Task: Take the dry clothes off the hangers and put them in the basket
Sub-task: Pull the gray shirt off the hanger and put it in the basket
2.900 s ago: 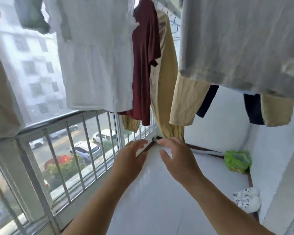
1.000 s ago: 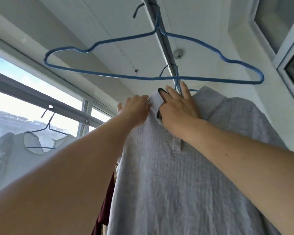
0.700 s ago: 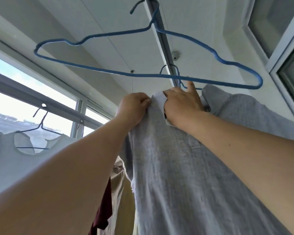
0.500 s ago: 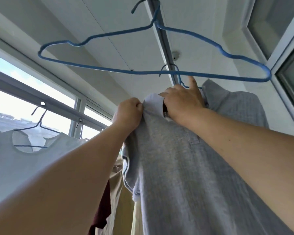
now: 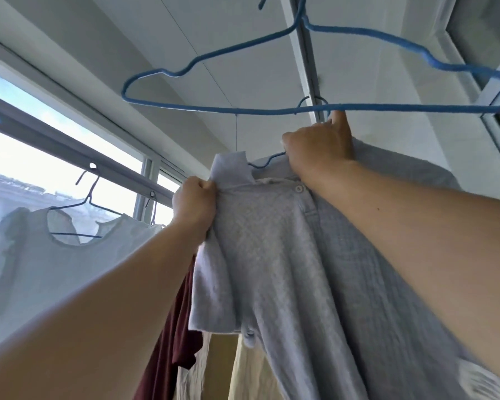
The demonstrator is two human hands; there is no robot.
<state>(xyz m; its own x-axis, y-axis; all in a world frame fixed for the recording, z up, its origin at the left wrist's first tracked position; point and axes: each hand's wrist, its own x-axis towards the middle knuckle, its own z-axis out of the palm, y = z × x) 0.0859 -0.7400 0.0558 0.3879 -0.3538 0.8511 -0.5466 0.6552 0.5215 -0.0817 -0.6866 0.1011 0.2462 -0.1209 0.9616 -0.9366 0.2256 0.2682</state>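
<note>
Both hands are up at the collar of the pale grey-blue textured cotton polo shirt (image 5: pixel 286 255), which hangs overhead on a thin blue wire hanger (image 5: pixel 267 162) just under the ceiling rail (image 5: pixel 308 62). The left hand (image 5: pixel 195 203) is clenched on the shoulder fabric beside the collar, bunching it so that side has come clear of the wire. The right hand (image 5: pixel 321 145) grasps the hanger near its neck with the collar under it, one finger raised toward the hook, probably steadying the wire so the cloth can slide off. The shirt's long axis runs straight down from collar to hem, collar pointing up at the rail and its buttoned front facing us. An empty, larger blue hanger (image 5: pixel 243 106) hangs from the same rail, in front of the hands. Over at the window (image 5: pixel 55 157), a white sleeveless top (image 5: pixel 41 267) waits on its own hanger, and a maroon garment (image 5: pixel 171 342) and a beige garment (image 5: pixel 251 370) hang below. The basket is out of view, so plenty remains.
</note>
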